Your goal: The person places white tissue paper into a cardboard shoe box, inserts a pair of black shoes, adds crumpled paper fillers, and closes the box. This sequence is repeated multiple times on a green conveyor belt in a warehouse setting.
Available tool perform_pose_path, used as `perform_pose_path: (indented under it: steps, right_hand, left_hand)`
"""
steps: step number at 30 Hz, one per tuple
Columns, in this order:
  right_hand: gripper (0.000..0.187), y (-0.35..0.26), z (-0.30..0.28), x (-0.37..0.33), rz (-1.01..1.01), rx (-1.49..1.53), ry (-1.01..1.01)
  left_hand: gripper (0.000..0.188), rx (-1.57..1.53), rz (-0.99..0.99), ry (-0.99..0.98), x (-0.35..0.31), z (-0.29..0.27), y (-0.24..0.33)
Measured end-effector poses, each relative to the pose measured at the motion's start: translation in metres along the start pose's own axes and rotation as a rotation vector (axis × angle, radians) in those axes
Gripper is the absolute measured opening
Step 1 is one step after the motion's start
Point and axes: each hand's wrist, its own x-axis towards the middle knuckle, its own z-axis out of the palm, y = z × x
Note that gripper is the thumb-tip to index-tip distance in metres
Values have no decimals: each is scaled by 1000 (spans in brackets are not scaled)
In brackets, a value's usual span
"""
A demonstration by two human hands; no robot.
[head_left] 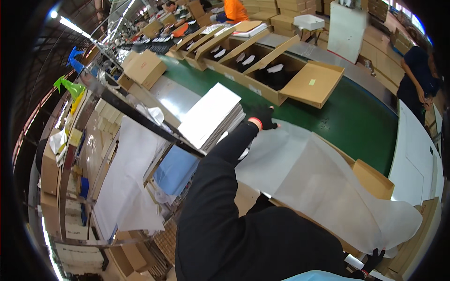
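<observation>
Your left hand (263, 117), in a black glove with a red cuff, reaches far out over the bench (178, 96). Its fingers are closed on the far edge of a large sheet of white tissue paper (323, 182). The sheet drapes from that hand toward the near right, spread across an open brown cardboard box (375, 180) whose flap shows at the right.

Your right hand (373, 260), also gloved in black, sits low at the near right, and its fingers pinch the near corner of the same sheet. So the paper is stretched between your two hands, lying over the box and covering most of it.

Just left of your left hand, a stack of flat white sheets (211, 114) rests on the bench. Beyond it runs a green conveyor belt (356, 119), and on it lies a row of open cardboard boxes (267, 70) holding dark items with white tags. A closed brown carton (145, 68) stands at the far left of the belt.

To your near left, more white paper (126, 178) hangs from a dark metal bar (145, 119). At the far right another person in dark clothes (419, 75) stands beside the belt, and a person in an orange top (234, 10) works at the far end.
</observation>
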Motion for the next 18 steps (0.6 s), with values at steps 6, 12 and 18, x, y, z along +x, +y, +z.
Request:
perform_pose_path:
  steps: [6,12,18]
  right_hand:
    - [73,22,-16,17,134,-139,55]
    - [52,36,-67,62,-309,-864,-60]
    - [65,-114,36,-28,-333,-1491,189]
  left_hand:
    - [51,-290,14,-470,-49,13,-66]
    - [27,-327,-2,-44,-48,55,-46]
    - [42,-149,92,-9,-73,54,-104]
